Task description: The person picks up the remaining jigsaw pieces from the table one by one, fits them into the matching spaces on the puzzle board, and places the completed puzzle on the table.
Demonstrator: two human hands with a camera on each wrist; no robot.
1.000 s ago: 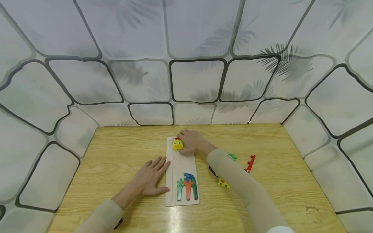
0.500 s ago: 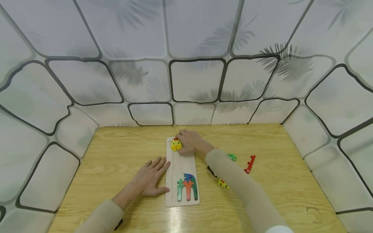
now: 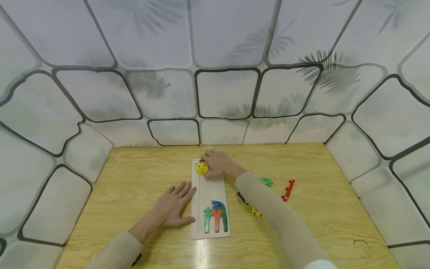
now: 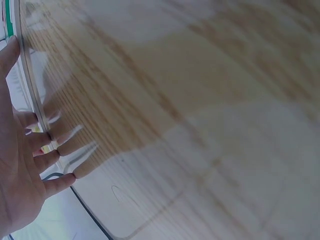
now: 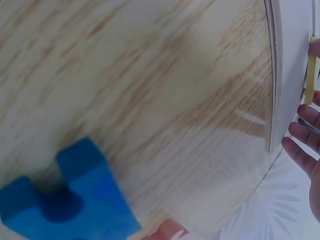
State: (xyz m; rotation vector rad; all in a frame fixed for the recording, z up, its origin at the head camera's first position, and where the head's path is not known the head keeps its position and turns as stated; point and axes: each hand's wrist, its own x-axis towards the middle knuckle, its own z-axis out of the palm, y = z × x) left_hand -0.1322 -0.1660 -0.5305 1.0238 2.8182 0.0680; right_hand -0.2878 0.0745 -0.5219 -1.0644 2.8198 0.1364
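A yellow giraffe-head puzzle piece (image 3: 202, 168) is at the top left of the pale wooden puzzle board (image 3: 209, 188). My right hand (image 3: 217, 163) pinches it from the right; in the right wrist view its yellow edge (image 5: 311, 75) shows between thumb and finger, held just off the board face. Whether any part touches the recess is hidden. My left hand (image 3: 174, 205) lies with straight, spread fingers against the board's left edge, thumb and fingertips touching it. Green, red and blue leg pieces (image 3: 216, 215) sit fitted at the board's lower end.
Right of the board lie a red notched piece (image 3: 288, 190), a green piece (image 3: 267, 182) and a yellow piece (image 3: 256, 213), partly behind the right sleeve. A blue piece (image 5: 95, 200) shows close up in the right wrist view. A patterned curtain stands behind the wooden table (image 3: 141, 164).
The giraffe head has shifted slightly left with my right hand, towards the board's upper left corner. My left hand and the board have hardly moved.
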